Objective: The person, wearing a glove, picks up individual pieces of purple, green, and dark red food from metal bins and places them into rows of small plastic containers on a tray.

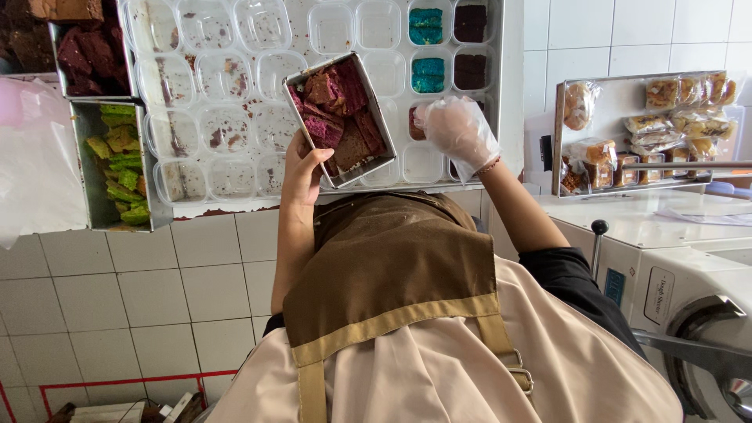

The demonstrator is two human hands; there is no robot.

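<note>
My left hand (303, 168) is bare and grips the near edge of a rectangular metal tin (368, 74), held tilted above the table. The tin holds purple and brown cake pieces (337, 117). My right hand (458, 129) wears a clear plastic glove and reaches down to a small clear plastic tub with a reddish-brown cake piece (415, 125) in it; the fingers touch or pinch that piece. Both hands hover over a white tray of clear plastic tubs (235, 117). Most tubs hold only crumbs. Two hold teal cake (427, 27) and two hold dark brown cake (470, 23).
A metal tin of green cake pieces (117, 164) sits at the tray's left edge, with a tin of dark red cake (90, 51) beyond it. A clear plastic bag (31, 157) lies far left. Wrapped pastries fill a tray (642, 125) on the right, above a white machine (689, 290).
</note>
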